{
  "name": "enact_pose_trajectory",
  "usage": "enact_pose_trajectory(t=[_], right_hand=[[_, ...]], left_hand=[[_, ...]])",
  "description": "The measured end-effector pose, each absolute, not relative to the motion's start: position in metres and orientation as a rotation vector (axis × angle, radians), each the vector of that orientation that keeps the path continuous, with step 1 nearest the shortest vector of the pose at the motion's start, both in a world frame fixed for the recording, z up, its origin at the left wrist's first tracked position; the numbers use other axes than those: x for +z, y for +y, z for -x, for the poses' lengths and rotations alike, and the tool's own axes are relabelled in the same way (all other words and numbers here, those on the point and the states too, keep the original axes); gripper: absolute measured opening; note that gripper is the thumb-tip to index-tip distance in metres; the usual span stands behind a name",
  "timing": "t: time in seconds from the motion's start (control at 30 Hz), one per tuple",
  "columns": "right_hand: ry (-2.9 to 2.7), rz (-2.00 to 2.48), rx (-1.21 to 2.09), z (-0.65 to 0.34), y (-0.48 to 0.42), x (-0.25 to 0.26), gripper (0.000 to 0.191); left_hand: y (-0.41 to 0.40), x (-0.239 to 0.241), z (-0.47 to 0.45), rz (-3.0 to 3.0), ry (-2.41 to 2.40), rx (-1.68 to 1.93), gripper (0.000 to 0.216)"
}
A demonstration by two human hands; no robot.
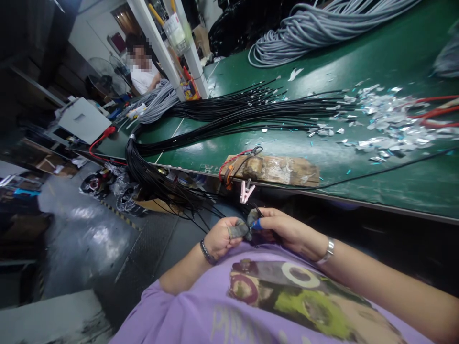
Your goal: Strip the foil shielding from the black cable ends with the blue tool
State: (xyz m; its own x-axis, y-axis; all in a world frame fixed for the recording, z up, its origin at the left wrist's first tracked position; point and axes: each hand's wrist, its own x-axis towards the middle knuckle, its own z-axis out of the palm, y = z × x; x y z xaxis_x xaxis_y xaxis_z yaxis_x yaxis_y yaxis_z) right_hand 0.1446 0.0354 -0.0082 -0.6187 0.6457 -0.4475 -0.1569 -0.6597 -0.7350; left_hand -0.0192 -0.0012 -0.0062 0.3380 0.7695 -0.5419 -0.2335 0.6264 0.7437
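Note:
My left hand (221, 235) and my right hand (276, 223) meet close to my body, below the table's front edge. Grey covers wrap fingertips on both, and a blue band circles my right thumb. Both hands are closed in a pinch on the end of a thin black cable, mostly hidden by the fingers. A bundle of black cables (143, 167) hangs over the table edge and trails toward my hands. Just beyond them, a pale pink clip (246, 191) sticks out by a worn wooden board (290, 171) fixed at the edge.
On the green table (201, 153) lie more black cables (229, 114) with stripped ends and a heap of foil scraps (387, 119). Grey cable coils (308, 28) rest at the back. A white post (154, 43) rises from the table; a person (143, 79) sits beyond it.

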Motion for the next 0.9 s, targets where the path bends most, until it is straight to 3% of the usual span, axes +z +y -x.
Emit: enact_pose_trajectory(t=[0.23, 0.47, 0.6, 0.73, 0.8, 0.9], right_hand=[[-1.021, 1.099, 2.018, -0.146, 0.032, -0.007, 0.039], [-1.245, 1.028, 1.835, -0.155, 0.036, -0.003, 0.041], [-1.314, 1.028, 1.853, -0.156, 0.038, -0.003, 0.035], [-1.704, 0.981, 1.626, -0.157, 0.037, 0.001, 0.019], [-1.93, 1.018, 1.441, -0.156, 0.036, 0.005, 0.008], [-2.12, 1.116, 1.266, -0.153, 0.034, 0.01, 0.012]], left_hand=[[-0.002, -0.006, 0.019, -0.743, 1.156, 0.839, 0.053], [-0.005, -0.003, 0.019, -1.038, 1.349, 0.806, 0.042], [-0.007, -0.003, 0.022, -1.297, 1.39, 0.825, 0.028], [-0.01, -0.003, 0.026, -1.649, 1.469, 0.764, 0.009], [-0.011, -0.002, 0.026, -1.76, 1.513, 0.726, 0.008], [-0.011, -0.001, 0.025, -1.802, 1.513, 0.737, 0.015]])
